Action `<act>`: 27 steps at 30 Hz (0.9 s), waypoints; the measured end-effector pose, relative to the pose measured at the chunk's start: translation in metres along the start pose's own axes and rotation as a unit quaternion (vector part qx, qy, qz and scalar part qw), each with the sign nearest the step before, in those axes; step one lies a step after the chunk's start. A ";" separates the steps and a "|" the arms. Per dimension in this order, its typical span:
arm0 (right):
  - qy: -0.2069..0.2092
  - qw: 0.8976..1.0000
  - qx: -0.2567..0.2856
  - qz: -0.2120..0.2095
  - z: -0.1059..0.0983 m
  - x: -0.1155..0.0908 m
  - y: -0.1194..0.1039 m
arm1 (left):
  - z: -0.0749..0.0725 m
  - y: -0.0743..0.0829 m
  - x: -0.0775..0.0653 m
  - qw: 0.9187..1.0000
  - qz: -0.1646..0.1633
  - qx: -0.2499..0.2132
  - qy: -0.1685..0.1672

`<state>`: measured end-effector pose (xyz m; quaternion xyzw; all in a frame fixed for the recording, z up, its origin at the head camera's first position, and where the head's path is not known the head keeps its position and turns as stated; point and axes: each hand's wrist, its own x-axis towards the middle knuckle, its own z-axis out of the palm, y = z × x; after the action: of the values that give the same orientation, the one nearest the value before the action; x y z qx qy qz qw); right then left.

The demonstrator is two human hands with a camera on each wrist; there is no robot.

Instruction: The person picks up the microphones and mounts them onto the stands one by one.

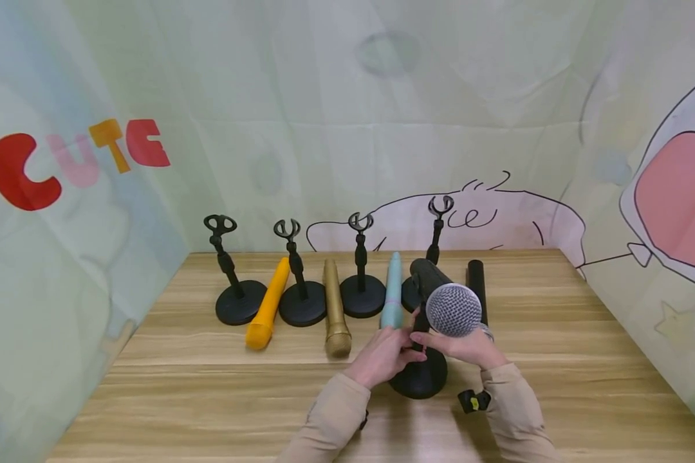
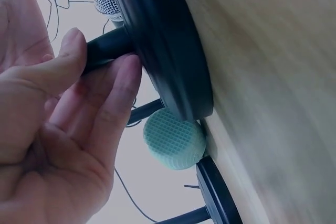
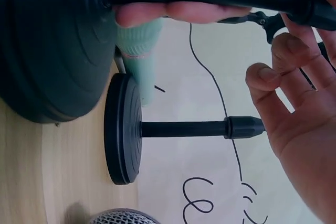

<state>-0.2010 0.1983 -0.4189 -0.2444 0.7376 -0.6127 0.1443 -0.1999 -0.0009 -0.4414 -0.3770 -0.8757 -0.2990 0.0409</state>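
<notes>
Red, pink and orange letters [image 1: 110, 138] mark the left side of the fabric backdrop. On the wood-grain table [image 1: 179, 399], the first stand [image 1: 239, 305] has a round black base and an upper holder ring. The orange microphone [image 1: 269, 308] lies beside it, head toward the person. The second stand [image 1: 304, 303] follows, then the gold microphone [image 1: 335, 302], also head-forward, then the third stand [image 1: 361, 297].

A small black part [image 1: 363, 421] is mostly hidden by the left sleeve [image 1: 336, 408]. The left hand [image 1: 382, 354] pinches the lower stem of the held stand, thumb on one side and fingers on the other, just above the base. The blue-green microphone [image 1: 394, 289] lies behind this hand.

The held stand [image 1: 424, 381] is in front of the fourth stand [image 1: 437, 239]; whether its base touches the table cannot be determined. Above its stem is a silver-headed microphone [image 1: 453, 310], mesh facing the person; the joint is hidden. The right hand [image 1: 469, 347] grips the stem higher up, at the collar [image 3: 310, 6], its other fingers curled.

A black clip [image 1: 473, 402] lies beside the right sleeve [image 1: 515, 402]. Farther back, the black microphone [image 1: 477, 283] lies on the table. A pink balloon drawing [image 1: 683, 193] covers part of the right wall.
</notes>
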 end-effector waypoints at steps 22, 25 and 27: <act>0.025 0.980 -0.196 -0.009 -0.004 -0.013 -0.036 | -0.025 -0.004 -0.003 0.989 -0.095 -0.088 -0.072; 0.020 0.971 -0.237 0.018 0.003 -0.024 -0.075 | -0.024 -0.004 -0.004 0.987 -0.107 -0.079 -0.090; 0.018 0.964 -0.265 0.029 0.007 -0.030 -0.096 | -0.024 -0.004 -0.005 0.985 -0.118 -0.072 -0.105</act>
<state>-0.1550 0.1962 -0.3291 -0.2418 0.8829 -0.3948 0.0786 -0.2024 -0.0189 -0.4253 -0.3024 -0.8897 -0.3224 -0.1140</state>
